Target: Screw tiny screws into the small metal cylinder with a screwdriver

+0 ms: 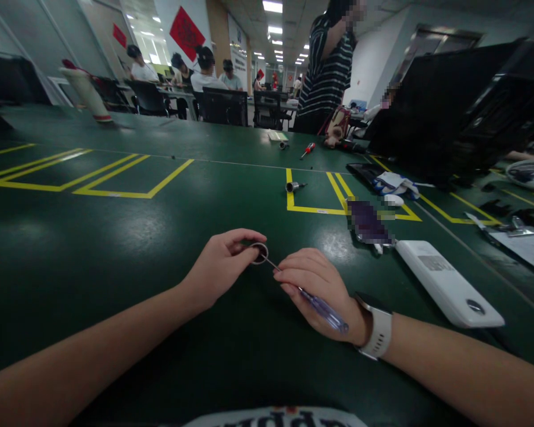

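Between the thumb and fingers of my left hand is a small metal ring-shaped part, its round opening turned toward my right side. My right hand grips a screwdriver with a clear purple handle and a thin shaft. The shaft points up and left, and its tip reaches into the ring's opening; the exact contact inside is hidden. Both hands are held just over the dark green table. Farther off, a metal socket-like part with a thin shank lies by the yellow tape.
To the right are a white power bank, a blurred phone, a cloth glove and a clipboard. A red screwdriver lies farther back. A cup stands far left. A person in a striped shirt stands beyond the table.
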A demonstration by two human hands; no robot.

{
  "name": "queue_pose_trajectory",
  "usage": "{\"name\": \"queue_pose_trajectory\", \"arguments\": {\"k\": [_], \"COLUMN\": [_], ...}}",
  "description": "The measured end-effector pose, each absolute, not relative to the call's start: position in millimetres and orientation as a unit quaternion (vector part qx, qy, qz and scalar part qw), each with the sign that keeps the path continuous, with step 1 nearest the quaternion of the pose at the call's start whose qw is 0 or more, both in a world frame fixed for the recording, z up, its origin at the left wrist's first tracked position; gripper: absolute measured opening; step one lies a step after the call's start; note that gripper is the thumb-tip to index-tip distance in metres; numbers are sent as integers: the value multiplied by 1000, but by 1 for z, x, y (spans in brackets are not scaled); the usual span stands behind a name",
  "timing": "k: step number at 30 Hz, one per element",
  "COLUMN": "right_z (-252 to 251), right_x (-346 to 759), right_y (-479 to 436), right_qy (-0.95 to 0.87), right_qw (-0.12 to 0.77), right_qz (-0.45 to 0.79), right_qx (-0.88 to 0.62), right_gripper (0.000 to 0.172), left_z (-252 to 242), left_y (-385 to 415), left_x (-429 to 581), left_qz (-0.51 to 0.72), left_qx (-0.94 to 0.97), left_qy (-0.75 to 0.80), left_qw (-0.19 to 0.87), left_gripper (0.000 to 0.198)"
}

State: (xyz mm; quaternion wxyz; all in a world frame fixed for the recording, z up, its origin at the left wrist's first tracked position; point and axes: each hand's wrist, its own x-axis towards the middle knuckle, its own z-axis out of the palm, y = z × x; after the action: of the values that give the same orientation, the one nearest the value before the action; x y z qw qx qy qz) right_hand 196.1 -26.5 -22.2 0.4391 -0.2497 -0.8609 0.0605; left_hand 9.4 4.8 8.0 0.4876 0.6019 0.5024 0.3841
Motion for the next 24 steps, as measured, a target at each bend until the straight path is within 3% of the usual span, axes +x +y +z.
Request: {"name": "queue_pose_trajectory", "arguments": {"k": [4, 8, 13, 15, 17, 24], "right_z": [-22, -19, -12, -10, -7, -6], "right_x": [195, 195, 196, 196, 195, 182], "right_y": [-27, -25, -20, -18, -16, -1], "right_qy": [-848, -825, -787, -767, -746, -650], "right_qw": [451, 466, 486, 492, 486, 485], "right_qz": [85, 122, 158, 185, 235, 423], "right_qx": [-266, -295, -345, -367, -390, -404], "right_gripper": [20, 20, 13, 12, 11, 9], "left_z": [9, 4, -1, -3, -6, -20], "left_y": [12, 24, 47, 57, 66, 72], "left_x": [10, 9, -1, -5, -7, -10], "left_qz": [398, 365, 304, 286, 288, 309], "left_qx": [575, 630, 794, 825, 832, 795], "left_qy": [478, 457, 459, 446, 442, 445], "left_qw": [531, 511, 257, 197, 173, 273], "left_gripper": [39, 49, 39, 27, 29, 31]}}
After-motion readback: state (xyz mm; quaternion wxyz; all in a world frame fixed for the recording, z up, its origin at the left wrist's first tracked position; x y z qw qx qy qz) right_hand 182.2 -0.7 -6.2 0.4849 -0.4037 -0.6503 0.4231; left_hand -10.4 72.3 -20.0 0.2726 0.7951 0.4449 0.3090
